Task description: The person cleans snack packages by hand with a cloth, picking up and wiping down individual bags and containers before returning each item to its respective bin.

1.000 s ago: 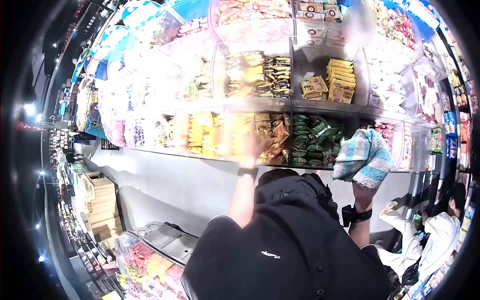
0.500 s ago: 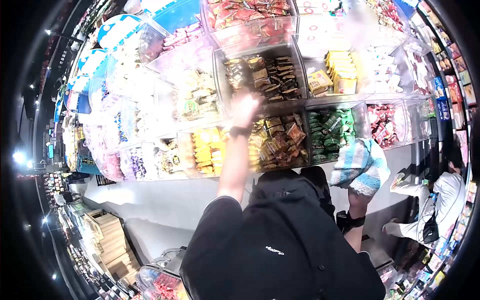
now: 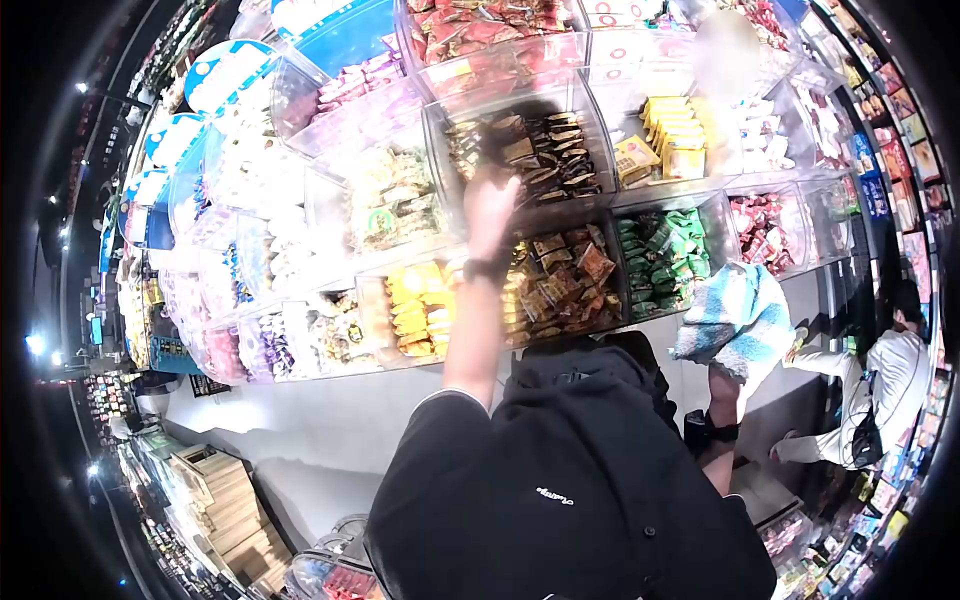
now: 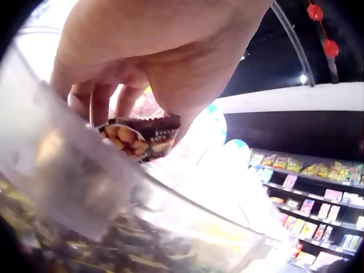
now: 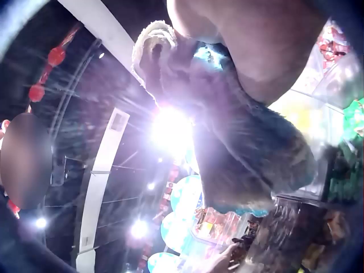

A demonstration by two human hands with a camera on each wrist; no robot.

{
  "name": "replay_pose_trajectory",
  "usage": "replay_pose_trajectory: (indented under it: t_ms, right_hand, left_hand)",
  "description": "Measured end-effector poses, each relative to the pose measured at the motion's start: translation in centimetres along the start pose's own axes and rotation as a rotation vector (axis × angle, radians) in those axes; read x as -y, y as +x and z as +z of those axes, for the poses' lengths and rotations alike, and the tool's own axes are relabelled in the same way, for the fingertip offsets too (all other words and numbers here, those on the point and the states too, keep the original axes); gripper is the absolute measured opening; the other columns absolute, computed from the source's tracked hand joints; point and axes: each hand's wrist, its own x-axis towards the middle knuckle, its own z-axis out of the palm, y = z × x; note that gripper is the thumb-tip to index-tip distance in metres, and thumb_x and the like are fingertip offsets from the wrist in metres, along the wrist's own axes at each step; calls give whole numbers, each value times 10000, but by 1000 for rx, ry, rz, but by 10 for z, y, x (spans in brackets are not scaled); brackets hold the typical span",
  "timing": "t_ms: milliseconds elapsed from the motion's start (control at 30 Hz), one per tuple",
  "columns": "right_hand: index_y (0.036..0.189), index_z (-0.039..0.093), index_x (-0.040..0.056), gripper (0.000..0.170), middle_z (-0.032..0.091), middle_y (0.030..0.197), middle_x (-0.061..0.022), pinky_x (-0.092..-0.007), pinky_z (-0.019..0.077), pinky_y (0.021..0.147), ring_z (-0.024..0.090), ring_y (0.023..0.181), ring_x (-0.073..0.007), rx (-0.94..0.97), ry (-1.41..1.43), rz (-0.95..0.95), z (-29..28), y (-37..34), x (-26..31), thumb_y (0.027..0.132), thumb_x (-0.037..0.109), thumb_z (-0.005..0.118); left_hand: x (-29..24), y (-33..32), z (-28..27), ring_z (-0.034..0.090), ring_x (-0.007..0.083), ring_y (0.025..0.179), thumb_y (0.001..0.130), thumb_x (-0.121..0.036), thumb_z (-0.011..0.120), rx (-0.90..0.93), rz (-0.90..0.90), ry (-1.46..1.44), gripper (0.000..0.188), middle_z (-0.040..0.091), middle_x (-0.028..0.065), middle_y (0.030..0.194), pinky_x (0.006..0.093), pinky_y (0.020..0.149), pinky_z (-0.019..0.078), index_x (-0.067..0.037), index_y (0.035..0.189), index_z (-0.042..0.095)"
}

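Note:
My left hand is over a clear bin of dark packets in the middle of the display. In the left wrist view its thumb and fingers pinch a small dark snack packet with round nut-like pieces pictured on it, just behind the bin's clear wall. My right hand holds a fluffy blue, white and grey striped cloth, which hangs in front of the display at the right. In the head view the cloth covers most of that hand.
Brown-gold packets, yellow packets and green packets fill the front row of bins. Clear dividers stand between the bins. A person in white crouches at the right. A wooden cabinet stands at the lower left.
My left hand has gone from the front bin of brown-gold packets to the dark-packet bin behind it. The right hand keeps the cloth, now slightly away from the bins. The head view has shifted.

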Motion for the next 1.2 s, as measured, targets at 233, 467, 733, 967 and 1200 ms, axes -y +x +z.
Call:
replay_pose_trajectory:
  t_ms: [233,467,733,967,1200]
  right_hand:
    - [1396,338,47,542,427,1388,-116,-458,296,1082,403,1269,-287,-11,-49,-28,17,13,-7,971,383,366]
    - [1398,329,33,547,428,1382,-129,-455,310,1075,411,1266,-285,-44,-104,-28,40,20,-19,970,370,376]
    - [1400,319,16,554,429,1376,-144,-453,326,1068,420,1262,-282,-38,-274,-23,72,23,-27,968,355,387]
    - [1402,310,1,560,429,1370,-158,-451,340,1062,428,1258,-279,-35,-540,6,124,42,-40,966,342,397]
    - [1280,440,24,391,548,1130,-78,-324,474,849,544,995,-179,-116,-359,-15,123,35,-45,936,177,547]
  left_hand:
    - [-92,-95,-33,595,150,903,999,-306,422,466,-548,-1533,327,623,65,1073,284,850,464,-74,1197,538]
    - [-119,-142,-32,594,264,1062,1011,-290,354,859,-569,-1834,435,595,163,1179,397,966,449,44,1268,463]
    - [-138,-145,-41,604,207,886,880,-45,527,648,15,-1072,228,637,103,986,326,778,483,-34,1105,566]
    - [-140,-160,-38,549,206,1048,959,-203,420,691,-370,-1351,318,575,98,1123,358,925,422,-11,1207,474]
    - [-176,-159,-53,540,125,822,835,59,515,618,-538,-1351,450,561,23,913,265,751,460,-10,1272,429]
